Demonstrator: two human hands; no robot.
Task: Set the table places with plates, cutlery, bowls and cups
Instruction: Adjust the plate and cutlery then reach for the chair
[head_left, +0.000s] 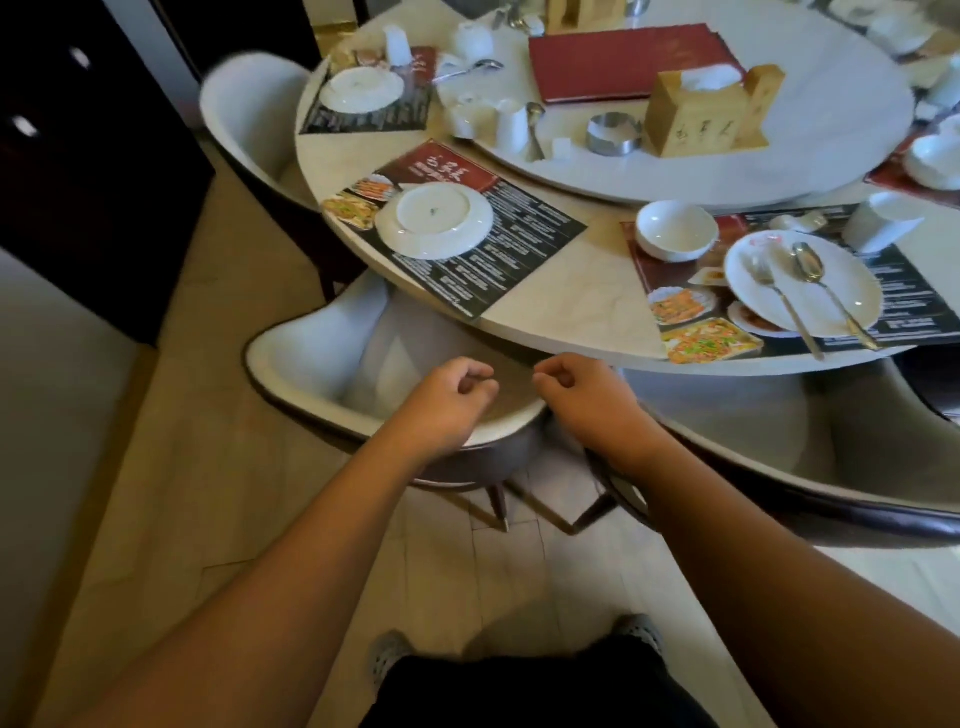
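My left hand (447, 400) and my right hand (587, 400) hover side by side over a chair back (311, 364), fingers curled in, holding nothing. Ahead on the round table (571, 306), a white plate (434, 221) lies alone on a dark menu placemat (519, 244). To the right, another place has a plate (753, 270) carrying a fork (779, 296) and a spoon (810, 265), with a white bowl (675, 228) and a white cup (883, 221) beside it. A third plate (361, 89) sits on the far left placemat.
The turntable (727, 171) holds white cups (511, 124), spoons, a red menu folder (628, 60), a wooden tissue box (696, 122) and a metal ring (613, 134). White chairs surround the table; another chair (779, 447) stands at my right. A dark cabinet (78, 156) is on the left.
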